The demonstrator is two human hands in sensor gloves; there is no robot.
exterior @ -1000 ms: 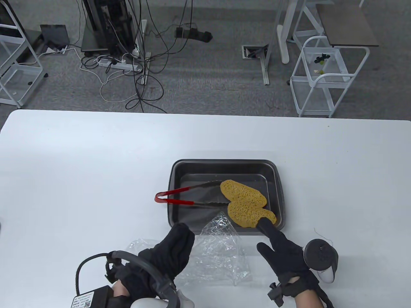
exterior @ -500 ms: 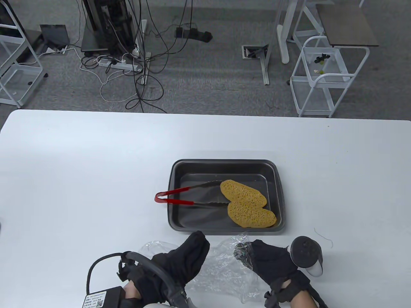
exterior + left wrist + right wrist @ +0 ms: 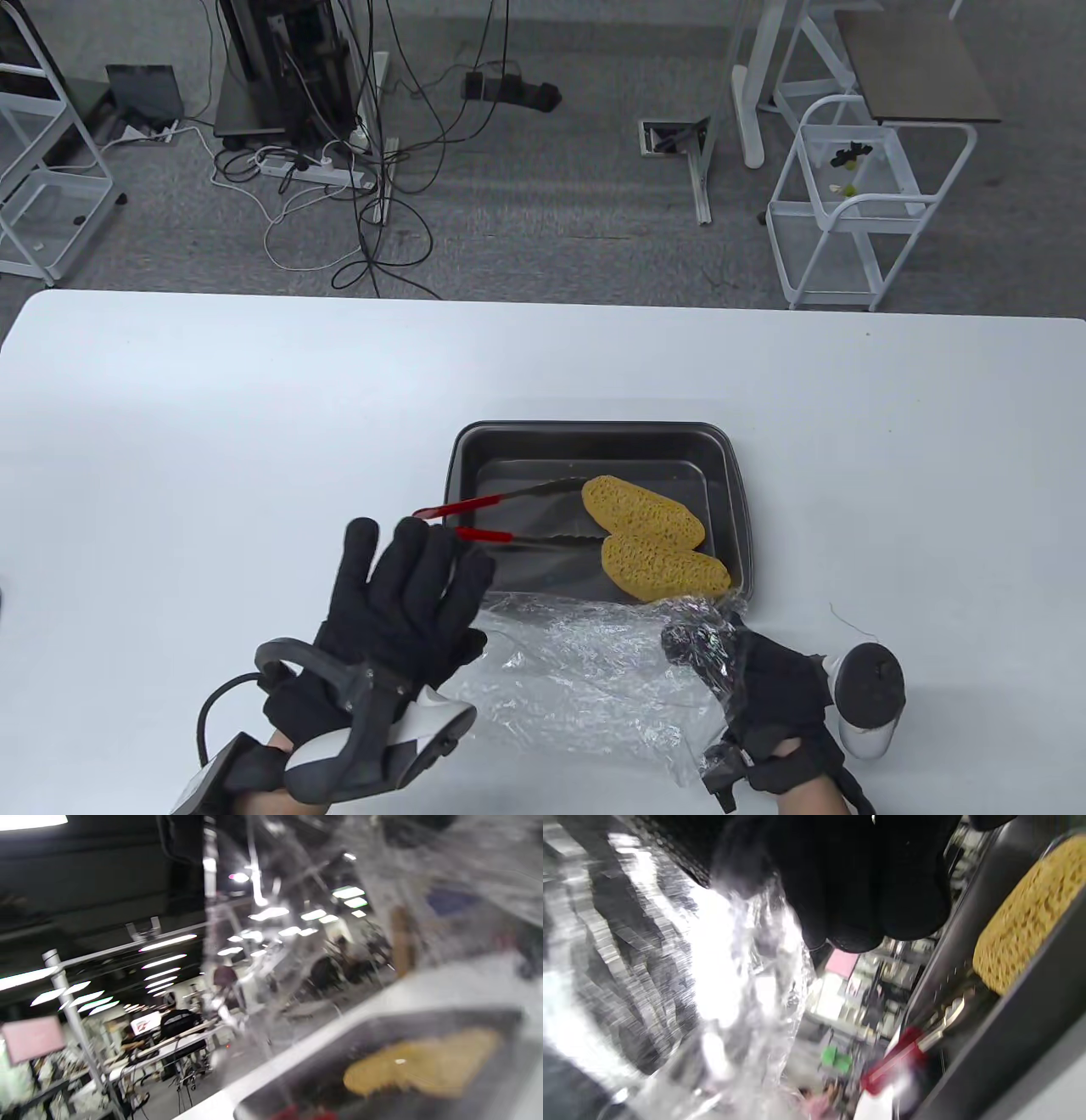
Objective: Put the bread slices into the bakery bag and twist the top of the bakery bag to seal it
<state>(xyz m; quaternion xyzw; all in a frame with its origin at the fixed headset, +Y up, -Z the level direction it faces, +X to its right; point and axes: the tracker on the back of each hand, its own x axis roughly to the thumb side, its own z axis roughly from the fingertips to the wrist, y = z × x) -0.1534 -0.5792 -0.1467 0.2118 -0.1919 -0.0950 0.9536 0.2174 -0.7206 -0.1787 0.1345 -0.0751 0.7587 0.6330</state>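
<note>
Nearest you, your right hand has swung back from the tray and now pinches the far right corner of the clear bakery bag, film bunched over its curled fingers; a second ago those fingers were stretched onto the nearer slice. Just left of it the bag lies spread flat between your hands, wider than it sat before, so you look to be opening its mouth. Your left hand has lifted off the plastic: fingers straight and fanned, gripping nothing, hovering by the bag's left edge. Right beyond its fingertips sit the red-handled tongs, handles poking over the dark tray's left rim, untouched. Beyond your right hand, both bread slices lie side by side in the tray, touching, none bagged yet. My read: loading hasn't started, and that free left hand seems bound for the tongs.
</note>
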